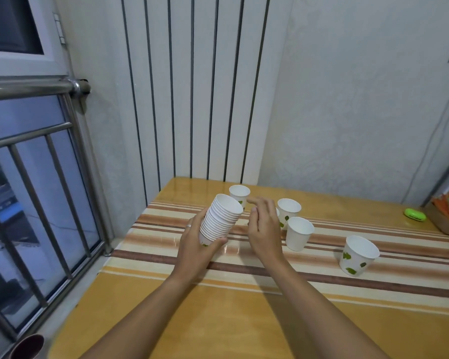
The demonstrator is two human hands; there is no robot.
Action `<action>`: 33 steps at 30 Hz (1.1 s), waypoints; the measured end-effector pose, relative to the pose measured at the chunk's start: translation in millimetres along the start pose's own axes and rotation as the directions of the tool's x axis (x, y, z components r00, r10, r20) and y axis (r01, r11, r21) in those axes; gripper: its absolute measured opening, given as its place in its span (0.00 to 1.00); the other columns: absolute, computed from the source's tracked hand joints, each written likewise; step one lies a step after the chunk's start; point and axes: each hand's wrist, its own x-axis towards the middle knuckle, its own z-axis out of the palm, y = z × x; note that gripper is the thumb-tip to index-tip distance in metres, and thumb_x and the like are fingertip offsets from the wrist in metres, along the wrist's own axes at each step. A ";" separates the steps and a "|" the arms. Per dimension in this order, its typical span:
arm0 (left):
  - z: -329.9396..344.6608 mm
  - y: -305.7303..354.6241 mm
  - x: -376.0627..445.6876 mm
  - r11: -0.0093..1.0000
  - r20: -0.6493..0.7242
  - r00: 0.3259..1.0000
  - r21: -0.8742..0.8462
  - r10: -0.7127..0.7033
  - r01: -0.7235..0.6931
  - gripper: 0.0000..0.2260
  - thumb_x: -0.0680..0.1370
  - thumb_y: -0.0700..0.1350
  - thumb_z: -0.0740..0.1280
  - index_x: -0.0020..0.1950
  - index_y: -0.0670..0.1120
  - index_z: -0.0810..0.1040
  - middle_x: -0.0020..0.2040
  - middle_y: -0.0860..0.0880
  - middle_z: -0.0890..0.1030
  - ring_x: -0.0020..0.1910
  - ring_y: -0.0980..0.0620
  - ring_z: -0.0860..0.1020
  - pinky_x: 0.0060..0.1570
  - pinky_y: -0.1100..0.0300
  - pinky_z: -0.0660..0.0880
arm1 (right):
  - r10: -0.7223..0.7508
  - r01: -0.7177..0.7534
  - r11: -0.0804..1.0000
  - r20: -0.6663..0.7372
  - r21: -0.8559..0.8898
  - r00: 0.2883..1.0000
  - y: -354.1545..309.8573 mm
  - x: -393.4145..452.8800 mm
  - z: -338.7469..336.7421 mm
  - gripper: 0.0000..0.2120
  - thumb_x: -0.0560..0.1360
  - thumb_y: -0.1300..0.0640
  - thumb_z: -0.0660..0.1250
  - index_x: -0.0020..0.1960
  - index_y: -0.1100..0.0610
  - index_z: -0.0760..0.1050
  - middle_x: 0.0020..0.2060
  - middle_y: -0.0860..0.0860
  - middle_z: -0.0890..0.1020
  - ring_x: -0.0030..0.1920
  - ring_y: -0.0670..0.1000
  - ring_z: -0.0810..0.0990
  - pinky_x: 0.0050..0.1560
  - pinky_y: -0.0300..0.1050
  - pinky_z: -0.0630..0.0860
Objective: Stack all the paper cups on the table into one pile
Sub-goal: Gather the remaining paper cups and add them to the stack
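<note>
Head view, left hand: the left hand grips the stack of nested paper cups round its lower end, thumb across the front, holding it tilted with the open mouth leaning up and to the right, lifted off the striped tablecloth
Head view, right hand: the right hand hovers just right of the stack, fingers relaxed and loosely spread, holding nothing
Head view, loose cups: the far cup stands upright behind the stack; the second cup and the third cup stand just beyond the right hand, close together; the leaf-print cup stands well apart to the right; a further cup seems to sit hidden behind the right hand, I cannot tell for sure
Head view, step in hand: judged as reaching for the next loose cup to drop into the stack
Head view, doing it well: take the nearest cup by its rim, line its base with the stack's open mouth, slide it straight in; hold the stack firm and less tilted so nothing slips out
Head view, progress: most cups look nested, at least four remain
Head view, other things: a green case lies near the table's right edge
</note>
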 end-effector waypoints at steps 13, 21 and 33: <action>-6.4 -7.2 -4.7 0.999 0.016 1.000 -0.025 -0.026 0.026 0.34 0.78 0.50 0.78 0.79 0.60 0.65 0.71 0.60 0.76 0.70 0.63 0.74 0.64 0.64 0.72 | 0.302 -0.266 0.929 0.112 -0.257 0.947 54.6 -0.5 8.0 0.10 0.84 0.64 0.62 0.63 0.59 0.78 0.58 0.54 0.80 0.58 0.56 0.78 0.57 0.50 0.75; -11.3 -15.1 -6.8 0.996 0.015 0.997 -0.049 -0.071 0.071 0.33 0.78 0.52 0.78 0.79 0.59 0.65 0.71 0.58 0.77 0.71 0.59 0.75 0.66 0.56 0.75 | 0.134 -0.139 0.988 -0.073 -0.071 0.988 18.6 17.8 2.8 0.06 0.83 0.65 0.61 0.51 0.59 0.76 0.48 0.53 0.78 0.47 0.52 0.74 0.44 0.42 0.63; -9.4 -3.0 -5.2 0.994 0.023 0.997 -0.069 -0.079 0.080 0.34 0.77 0.49 0.79 0.79 0.58 0.67 0.69 0.58 0.79 0.69 0.57 0.77 0.68 0.49 0.76 | -0.170 0.186 0.974 -0.121 0.130 0.978 -59.0 28.5 -4.6 0.04 0.84 0.65 0.61 0.55 0.60 0.74 0.44 0.52 0.78 0.41 0.54 0.78 0.42 0.42 0.72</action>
